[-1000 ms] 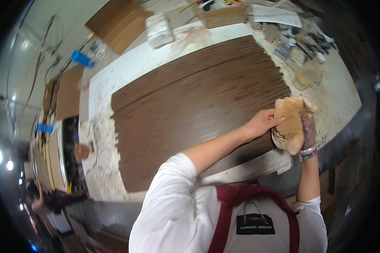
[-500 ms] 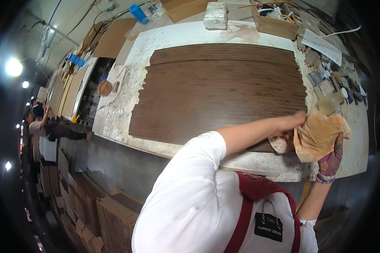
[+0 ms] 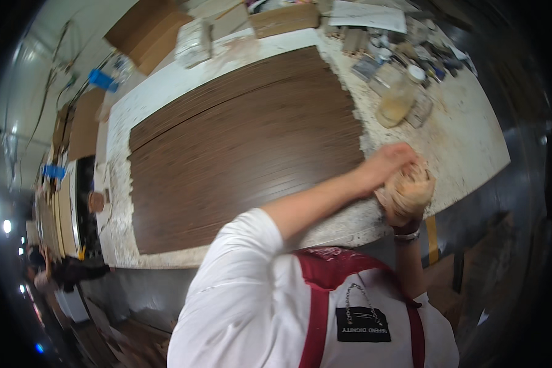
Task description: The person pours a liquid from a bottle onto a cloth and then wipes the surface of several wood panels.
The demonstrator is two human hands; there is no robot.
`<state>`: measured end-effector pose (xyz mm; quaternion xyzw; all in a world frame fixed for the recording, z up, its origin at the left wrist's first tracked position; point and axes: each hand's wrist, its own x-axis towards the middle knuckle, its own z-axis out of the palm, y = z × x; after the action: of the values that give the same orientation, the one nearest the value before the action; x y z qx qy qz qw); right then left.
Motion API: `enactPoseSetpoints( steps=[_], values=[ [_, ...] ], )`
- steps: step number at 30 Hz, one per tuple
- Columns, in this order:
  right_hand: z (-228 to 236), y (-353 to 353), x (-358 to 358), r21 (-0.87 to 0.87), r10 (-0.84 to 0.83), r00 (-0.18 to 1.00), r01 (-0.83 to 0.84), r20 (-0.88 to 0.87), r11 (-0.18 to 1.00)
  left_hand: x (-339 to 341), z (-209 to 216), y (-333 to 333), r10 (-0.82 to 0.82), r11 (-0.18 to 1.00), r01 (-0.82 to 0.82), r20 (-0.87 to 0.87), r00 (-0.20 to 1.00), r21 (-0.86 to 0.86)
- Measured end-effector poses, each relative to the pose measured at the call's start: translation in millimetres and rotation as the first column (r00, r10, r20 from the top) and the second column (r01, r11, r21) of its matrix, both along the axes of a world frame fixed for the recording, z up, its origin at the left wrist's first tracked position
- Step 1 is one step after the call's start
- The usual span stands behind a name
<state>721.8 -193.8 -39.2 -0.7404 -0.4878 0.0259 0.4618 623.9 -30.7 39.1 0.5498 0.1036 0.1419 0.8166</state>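
Observation:
Both my hands are together by the near right corner of a dark brown panel of narrow wooden strips [image 3: 245, 147]. Between them is a bunched, tan-stained cloth [image 3: 411, 184]. My left hand [image 3: 396, 161], a little blurred, has its fingers closed on the cloth's upper side. My right hand [image 3: 402, 211] is wrapped round the cloth from below, partly hidden by its folds. Just beyond the hands, a clear bottle with a white cap [image 3: 395, 107] holds yellowish liquid and stands apart from them.
The panel lies on a stained white worktable [image 3: 466, 144]. Small tools and containers [image 3: 435, 55] clutter its far right. A white wrapped block [image 3: 194, 43] and a cardboard box [image 3: 285, 19] stand at the back. Another person [image 3: 61, 270] is at the far left.
My view has turned toward the right. The cloth, spread out and hanging before, is now bunched between my hands. The bottle, partly behind the cloth earlier, is in plain view.

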Motion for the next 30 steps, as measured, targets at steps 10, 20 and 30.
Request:
enactPoseSetpoints(
  steps=[10, 20, 30],
  values=[
    [89.5, 7.7, 169.4, 0.747, 0.732, 0.274, -0.063, -0.624, 0.661, 16.4, -32.5, 190.2, 0.332, 0.724, -0.181, -0.107, 0.937, 0.666],
    [85.8, 171.9, 93.1, 0.035, -0.111, 0.847, 0.109, 0.521, 0.993, 141.3, -93.6, 154.3, -0.041, 0.367, -0.185, 0.215, 0.976, 0.912],
    [49.6, 108.2, 157.8, 0.425, 0.271, 0.833, -0.048, -0.483, 0.904, 118.6, -21.6, 120.7, 0.251, 0.152, -0.237, 0.195, 0.948, 0.959]
  ],
)
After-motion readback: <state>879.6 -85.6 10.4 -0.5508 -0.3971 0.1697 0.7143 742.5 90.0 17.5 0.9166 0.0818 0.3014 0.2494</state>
